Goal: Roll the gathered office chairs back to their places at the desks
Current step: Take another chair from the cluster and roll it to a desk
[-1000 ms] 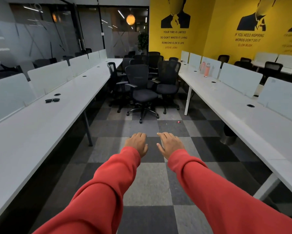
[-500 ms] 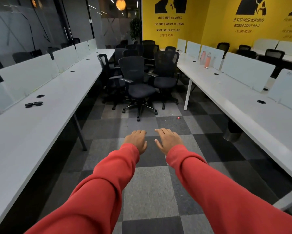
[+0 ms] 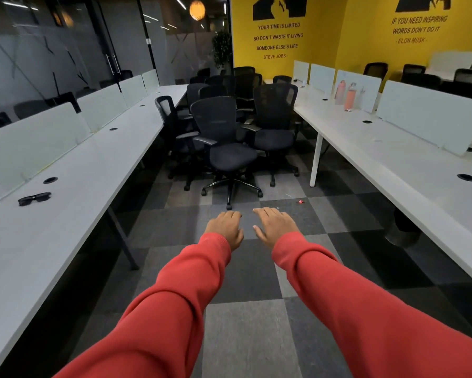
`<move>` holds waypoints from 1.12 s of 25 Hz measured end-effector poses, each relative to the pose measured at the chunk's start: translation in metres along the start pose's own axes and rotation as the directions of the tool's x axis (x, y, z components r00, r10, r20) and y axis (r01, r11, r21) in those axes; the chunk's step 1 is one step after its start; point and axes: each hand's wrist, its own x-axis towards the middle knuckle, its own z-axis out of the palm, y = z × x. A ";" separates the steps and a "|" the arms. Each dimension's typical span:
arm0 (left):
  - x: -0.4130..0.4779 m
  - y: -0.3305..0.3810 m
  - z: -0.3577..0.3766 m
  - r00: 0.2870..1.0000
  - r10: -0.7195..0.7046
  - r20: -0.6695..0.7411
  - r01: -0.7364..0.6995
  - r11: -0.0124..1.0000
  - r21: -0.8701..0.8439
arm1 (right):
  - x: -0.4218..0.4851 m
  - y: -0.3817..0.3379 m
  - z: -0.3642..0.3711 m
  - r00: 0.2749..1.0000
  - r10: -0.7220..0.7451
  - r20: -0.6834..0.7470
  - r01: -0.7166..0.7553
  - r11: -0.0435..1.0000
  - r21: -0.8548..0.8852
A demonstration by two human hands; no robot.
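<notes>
Head view showed both arms in red sleeves (image 3: 175, 296) stretched forward over the checkered carpet (image 3: 245, 336). The left hand (image 3: 224, 227) hung palm down with fingers loosely bent. The right hand (image 3: 275, 227) lay flat with fingers straight and side by side. Neither held anything. The office chairs (image 3: 229, 132) stood bunched in the aisle ahead, between the left desk (image 3: 93, 186) and the right desk (image 3: 393, 159), apart from both hands. Sunglasses (image 3: 34, 198) lay on the left desk.

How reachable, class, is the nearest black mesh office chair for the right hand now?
Probably not yet: the right hand hovers open short of the black mesh office chair. Only bare carpet lies between; stepping closer should do.
</notes>
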 end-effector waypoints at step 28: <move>0.456 -0.265 0.052 0.988 -0.144 0.064 0.144 0.990 -0.001 | 0.478 0.070 0.124 1.000 0.004 -0.011 -0.004 0.999 0.035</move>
